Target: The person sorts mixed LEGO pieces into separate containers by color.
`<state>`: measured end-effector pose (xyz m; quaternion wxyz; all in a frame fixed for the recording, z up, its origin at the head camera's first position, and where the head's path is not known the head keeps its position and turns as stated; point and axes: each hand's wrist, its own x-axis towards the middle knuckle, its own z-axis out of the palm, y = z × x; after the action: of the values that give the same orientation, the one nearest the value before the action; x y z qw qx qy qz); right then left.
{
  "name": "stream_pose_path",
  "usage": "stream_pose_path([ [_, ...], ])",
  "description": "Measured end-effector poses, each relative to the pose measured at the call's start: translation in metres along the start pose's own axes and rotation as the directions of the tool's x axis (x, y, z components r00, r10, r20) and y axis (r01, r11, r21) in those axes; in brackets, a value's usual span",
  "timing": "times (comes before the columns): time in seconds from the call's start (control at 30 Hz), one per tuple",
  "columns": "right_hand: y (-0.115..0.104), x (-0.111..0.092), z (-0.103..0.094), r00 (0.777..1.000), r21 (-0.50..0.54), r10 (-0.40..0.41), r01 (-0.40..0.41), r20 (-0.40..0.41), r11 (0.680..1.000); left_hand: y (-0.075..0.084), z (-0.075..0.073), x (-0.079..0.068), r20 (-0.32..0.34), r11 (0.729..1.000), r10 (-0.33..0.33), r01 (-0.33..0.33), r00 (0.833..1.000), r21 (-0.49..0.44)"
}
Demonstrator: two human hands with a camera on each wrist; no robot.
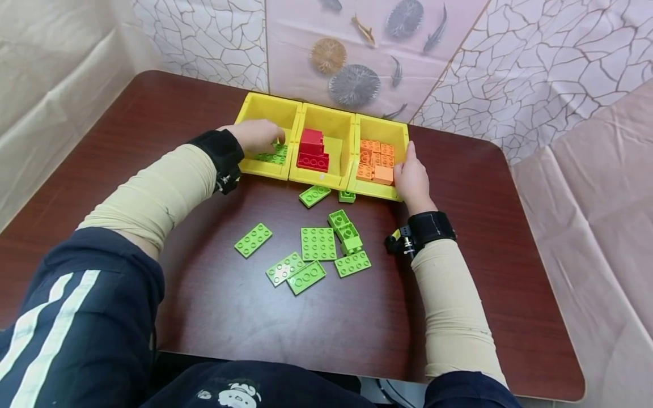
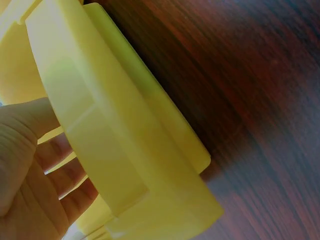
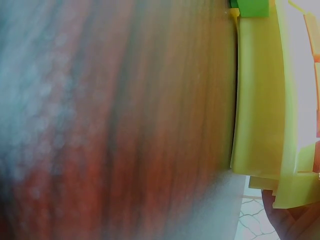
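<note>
Well, at left, dipping the left hand [image 1: 253, 136] into the left yellow bin [image 1: 275, 112], close over green pieces [image 1: 278, 154]; cannot tell whether pinching one, with fingertips hidden. Then, nearer on the table [image 1: 204, 317], can see loose green bricks [image 1: 318, 244], some touching one another. In the middle bin [image 1: 335, 148], can make out red bricks [image 1: 312, 148] along its left side. Farther right, gripping the right bin [image 1: 384, 128], partly filled with orange bricks [image 1: 376, 156], by its outer wall between thumb and fingers of the right hand [image 1: 413, 178]
</note>
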<state>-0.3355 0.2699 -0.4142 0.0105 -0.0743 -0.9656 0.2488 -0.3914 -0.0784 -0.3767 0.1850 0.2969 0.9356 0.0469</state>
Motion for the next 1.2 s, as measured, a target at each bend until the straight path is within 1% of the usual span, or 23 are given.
stream_pose_path([
  [0.17, -0.006, 0.0, 0.001, 1.0, 0.003, -0.008, 0.008, 0.005, 1.0, -0.005, 0.0, -0.004, 0.015, 0.999, -0.003, 0.003, 1.0, -0.033],
  [0.3, -0.01, -0.001, 0.001, 1.0, 0.005, -0.011, 0.011, 0.011, 1.0, -0.006, 0.001, -0.008, -0.001, 1.0, 0.002, -0.002, 1.0, -0.025],
  [0.47, -0.014, 0.0, 0.003, 1.0, 0.005, -0.01, 0.01, 0.017, 1.0, -0.006, 0.003, -0.015, -0.018, 1.0, -0.019, 0.019, 1.0, -0.011],
  [0.57, -0.015, 0.001, 0.004, 1.0, 0.007, -0.014, 0.014, 0.014, 1.0, -0.006, 0.003, -0.021, -0.045, 1.0, -0.01, 0.01, 0.999, -0.013],
  [0.67, -0.015, 0.0, 0.004, 1.0, 0.008, -0.014, 0.014, 0.009, 1.0, -0.005, 0.003, -0.03, -0.092, 1.0, 0.026, -0.026, 0.995, -0.006],
  [0.73, -0.015, 0.0, 0.003, 1.0, 0.009, -0.013, 0.013, 0.008, 1.0, -0.003, 0.003, -0.039, -0.131, 0.998, 0.058, -0.058, 0.99, 0.002],
  [0.8, -0.015, -0.001, 0.002, 1.0, 0.006, -0.011, 0.011, 0.01, 1.0, 0.002, 0.005, -0.049, -0.173, 0.995, 0.101, -0.1, 0.98, 0.017],
  [0.87, -0.014, -0.002, 0.001, 1.0, 0.005, -0.012, 0.012, 0.01, 1.0, 0.008, 0.007, -0.061, -0.217, 0.989, 0.149, -0.143, 0.965, 0.04],
  [0.97, -0.011, -0.003, 0.0, 1.0, 0.004, -0.011, 0.011, 0.009, 1.0, 0.019, 0.015, -0.078, -0.26, 0.975, 0.22, -0.208, 0.94, 0.074],
  [1.03, -0.009, -0.003, 0.0, 1.0, 0.004, -0.01, 0.01, 0.01, 1.0, 0.025, 0.021, -0.088, -0.274, 0.968, 0.251, -0.236, 0.928, 0.086],
  [1.1, -0.006, -0.003, 0.0, 1.0, 0.001, -0.009, 0.009, 0.012, 1.0, 0.031, 0.029, -0.097, -0.272, 0.961, 0.275, -0.26, 0.922, 0.09],
  [1.2, -0.002, -0.003, -0.001, 1.0, 0.003, -0.015, 0.015, 0.009, 1.0, 0.039, 0.041, -0.107, -0.251, 0.956, 0.291, -0.273, 0.923, 0.104],
])
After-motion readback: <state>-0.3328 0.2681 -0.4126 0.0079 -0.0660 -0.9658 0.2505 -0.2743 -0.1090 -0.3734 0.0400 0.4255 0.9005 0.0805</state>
